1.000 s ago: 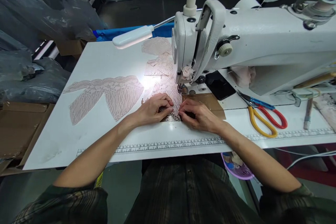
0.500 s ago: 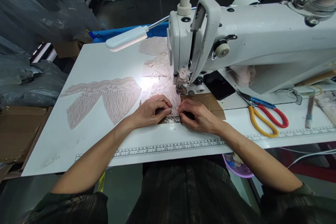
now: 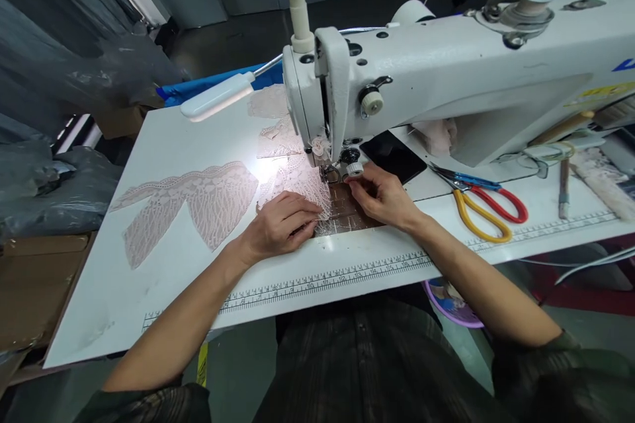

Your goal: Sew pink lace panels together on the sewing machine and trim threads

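Observation:
Under the needle area of the white sewing machine [image 3: 325, 145] lies a pale pink lace piece [image 3: 307, 185]. My left hand [image 3: 282, 225] is closed at the near edge of this lace, fingertips and thumb together on it. A brown plate [image 3: 347, 208] shows to the right of the lace, with fine loose threads over it. My right hand [image 3: 384, 198] is up beside the machine's small white knob [image 3: 354, 170], thumb and forefinger pinched close under it. Whatever those fingertips hold is too small to make out.
A black phone [image 3: 394, 155] lies behind my right hand. Yellow-and-red-handled scissors [image 3: 483, 211] and a blue-handled tool [image 3: 476, 180] lie to the right. Another lace piece [image 3: 218, 201] is spread at left. A lit lamp [image 3: 218, 96] hangs over the table. A printed ruler [image 3: 317, 283] follows the front edge.
My right hand has left the lace edge and moved up and right to the knob, uncovering the brown plate. My left hand stays at the lace. The view has shifted slightly.

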### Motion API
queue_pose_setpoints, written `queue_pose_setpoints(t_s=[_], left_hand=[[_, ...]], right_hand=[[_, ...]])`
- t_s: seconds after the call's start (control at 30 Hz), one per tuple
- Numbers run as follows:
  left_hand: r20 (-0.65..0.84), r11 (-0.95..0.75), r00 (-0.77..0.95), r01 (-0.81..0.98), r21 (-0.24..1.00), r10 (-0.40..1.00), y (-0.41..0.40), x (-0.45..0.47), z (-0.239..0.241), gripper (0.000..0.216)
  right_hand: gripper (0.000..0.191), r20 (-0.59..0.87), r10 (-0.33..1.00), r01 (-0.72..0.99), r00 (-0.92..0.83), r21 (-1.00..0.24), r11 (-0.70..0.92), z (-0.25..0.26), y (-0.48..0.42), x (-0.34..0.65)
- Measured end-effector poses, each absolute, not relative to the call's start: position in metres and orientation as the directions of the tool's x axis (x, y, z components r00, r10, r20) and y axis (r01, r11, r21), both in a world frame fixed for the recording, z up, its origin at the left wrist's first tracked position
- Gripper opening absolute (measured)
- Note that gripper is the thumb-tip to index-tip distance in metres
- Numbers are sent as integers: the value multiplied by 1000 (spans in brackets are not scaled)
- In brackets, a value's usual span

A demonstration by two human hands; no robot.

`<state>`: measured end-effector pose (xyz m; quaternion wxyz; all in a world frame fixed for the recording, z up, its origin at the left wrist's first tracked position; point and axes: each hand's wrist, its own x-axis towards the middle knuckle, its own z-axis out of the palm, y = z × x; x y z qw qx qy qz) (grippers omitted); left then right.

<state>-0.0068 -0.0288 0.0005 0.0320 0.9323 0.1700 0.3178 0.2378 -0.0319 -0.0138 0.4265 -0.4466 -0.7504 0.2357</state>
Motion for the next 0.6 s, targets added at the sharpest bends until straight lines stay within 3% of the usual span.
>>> queue_pose_setpoints(t_s=[0.13, 0.27, 0.6], left_hand=[[528, -947, 789, 300, 116, 314, -29, -5, -3, 8], [502, -949, 808, 299, 100, 307, -28, -4, -8, 9], [496, -970, 834, 223, 95, 240, -25, -5, -4, 9]], right_hand=[[26, 422, 787, 558, -450, -555, 617, -20, -37, 233], [35, 409, 745, 612, -528, -424, 667, -27, -40, 231], [34, 394, 754, 648, -525, -389, 655, -30, -40, 230]])
